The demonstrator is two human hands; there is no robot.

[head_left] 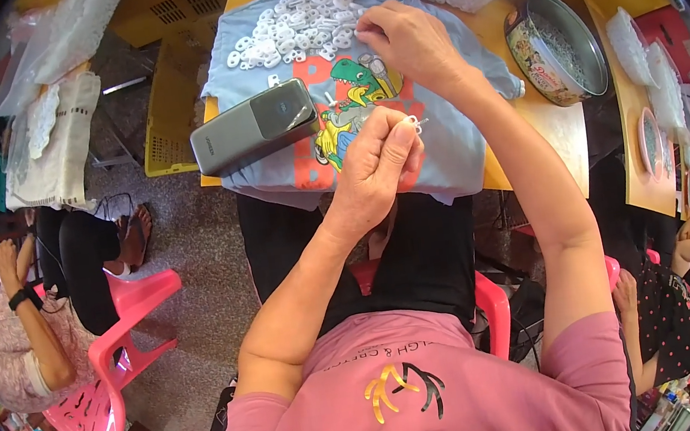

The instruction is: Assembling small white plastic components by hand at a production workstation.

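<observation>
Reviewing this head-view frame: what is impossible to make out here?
- Small white piece in the left hand: too small to tell its shape.
- Right hand fingertips: curled under, so any grasp on the white pieces is hidden.
- Round tin contents: too fine to identify.

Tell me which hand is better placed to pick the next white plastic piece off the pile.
The right hand. Its fingertips already rest at the edge of the pile of white plastic pieces on the dinosaur-print cloth. The left hand is nearer the body, pinching one small white piece.
</observation>
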